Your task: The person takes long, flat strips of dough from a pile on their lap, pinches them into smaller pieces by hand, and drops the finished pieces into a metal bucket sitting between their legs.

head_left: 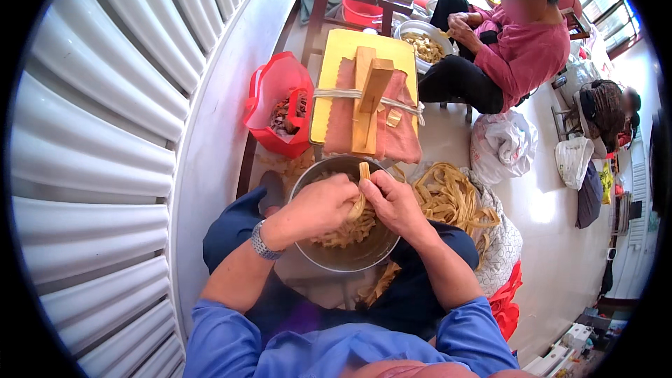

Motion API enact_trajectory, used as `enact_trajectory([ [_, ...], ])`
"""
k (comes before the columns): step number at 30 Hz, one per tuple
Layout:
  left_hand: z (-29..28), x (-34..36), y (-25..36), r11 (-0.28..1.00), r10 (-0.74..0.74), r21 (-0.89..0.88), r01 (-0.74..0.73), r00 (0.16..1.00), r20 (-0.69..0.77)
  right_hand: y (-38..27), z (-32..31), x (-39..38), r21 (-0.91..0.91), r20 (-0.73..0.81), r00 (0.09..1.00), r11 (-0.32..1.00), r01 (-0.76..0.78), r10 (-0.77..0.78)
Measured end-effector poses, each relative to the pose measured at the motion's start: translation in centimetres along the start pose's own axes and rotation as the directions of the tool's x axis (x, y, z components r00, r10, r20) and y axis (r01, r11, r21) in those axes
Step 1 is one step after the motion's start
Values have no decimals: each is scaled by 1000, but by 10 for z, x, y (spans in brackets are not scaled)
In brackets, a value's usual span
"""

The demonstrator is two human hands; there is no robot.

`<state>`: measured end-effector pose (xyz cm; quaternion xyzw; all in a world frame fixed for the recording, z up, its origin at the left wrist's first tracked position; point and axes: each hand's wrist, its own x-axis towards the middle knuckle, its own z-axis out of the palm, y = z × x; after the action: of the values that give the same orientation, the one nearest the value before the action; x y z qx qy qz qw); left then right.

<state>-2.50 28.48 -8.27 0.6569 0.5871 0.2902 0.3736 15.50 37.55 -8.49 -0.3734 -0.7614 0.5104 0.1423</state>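
Note:
My left hand (323, 204) and my right hand (392, 199) meet over a round metal bowl (316, 257) that rests on my lap. Both hands grip one pale tan fibre strip (363, 172), whose upper end sticks up between my fingers. More tan strips (344, 234) lie inside the bowl under my hands. A wristwatch (262, 241) sits on my left wrist. Just beyond the bowl stands a yellow board (336, 63) with a pink cloth and an upright wooden tool (369, 98) tied on with string.
A heap of tan strips (451, 199) lies on a patterned cloth to my right. A red bag (280, 101) sits at the left by a corrugated metal wall (105, 133). A seated person in pink (521, 49) works over another bowl (423, 45). White bags (500, 143) stand on the floor.

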Motion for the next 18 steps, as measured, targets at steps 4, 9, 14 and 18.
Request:
enact_trajectory([
  [4,1,-7,-7,992,94,-62,-110,971,-218,30,8,6,308,278,934,901,-306,222],
  [9,-4,-14,-12,960,-58,-280,33,995,-83,18,9,7,516,608,739,562,-646,291],
  [14,-4,-11,-18,986,-17,-164,-21,974,-226,9,8,9,426,489,834,765,-483,255],
  [18,-4,-11,-21,952,-172,-284,115,967,-188,14,15,15,19,124,991,999,-49,46],
])
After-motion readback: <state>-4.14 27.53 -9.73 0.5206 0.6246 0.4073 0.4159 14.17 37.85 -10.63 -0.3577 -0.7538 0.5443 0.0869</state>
